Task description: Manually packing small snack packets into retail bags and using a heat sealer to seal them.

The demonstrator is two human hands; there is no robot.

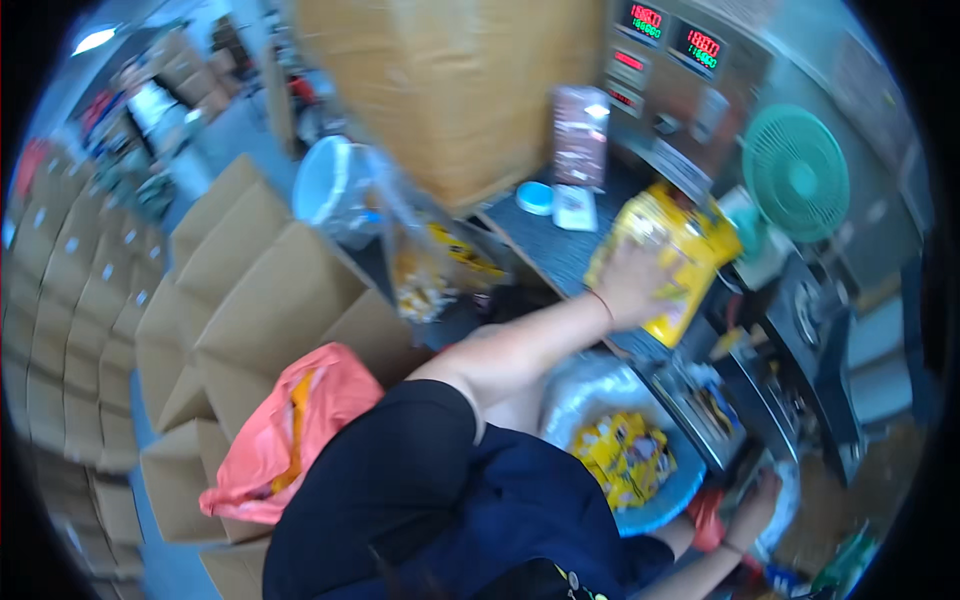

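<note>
My left hand (632,282) reaches forward over a dark bench top (555,250) and grips a large yellow printed snack bag (680,240), held tilted near a metal machine. My right hand (755,508) is low at the right, against crumpled clear plastic (788,492); its fingers are too blurred to read. Between the two hands stands a blue tub (655,515) lined with clear plastic and filled with several small yellow packets (625,455).
A machine panel with red and green displays (670,45) stands behind the bench, with a green fan (795,170) at its right. A brown upright packet (580,135), a clear bag of snacks (430,265), folded cardboard boxes (265,290) and a pink bag (290,430) lie to the left.
</note>
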